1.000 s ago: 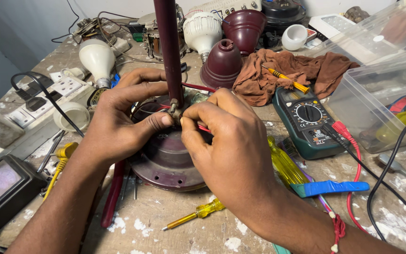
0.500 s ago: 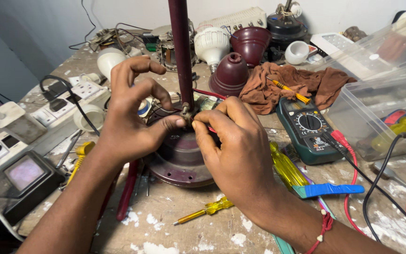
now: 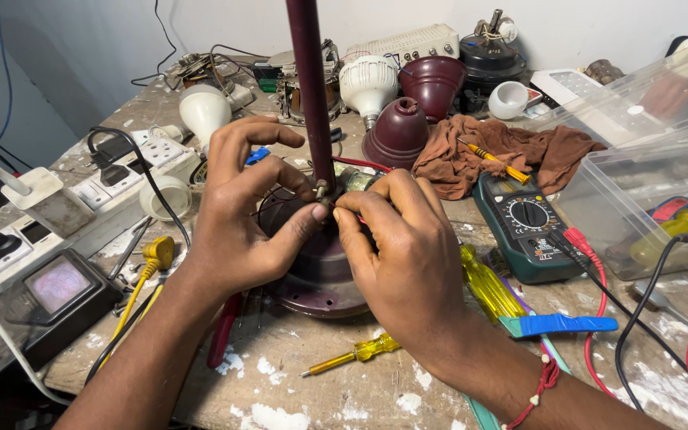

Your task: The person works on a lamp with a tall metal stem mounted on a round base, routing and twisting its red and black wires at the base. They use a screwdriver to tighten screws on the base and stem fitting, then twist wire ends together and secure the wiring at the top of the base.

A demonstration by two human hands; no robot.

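I have both hands at the base of the maroon rod (image 3: 310, 87) where it meets the round maroon motor housing (image 3: 312, 279), which sits on the table (image 3: 408, 390) in front of me. My left hand (image 3: 240, 215) curls around the joint, thumb pressed in; my right hand (image 3: 408, 255) pinches a thin red wire (image 3: 353, 164) there with fingertips closed narrow. By my judgement the wiring at the joint is mid-way: the wire is not tucked in, and the maroon cup covers (image 3: 398, 131) lie apart near the brown cloth (image 3: 503, 151). A green multimeter (image 3: 523, 227) and small yellow screwdriver (image 3: 352, 354) lie near, untouched.
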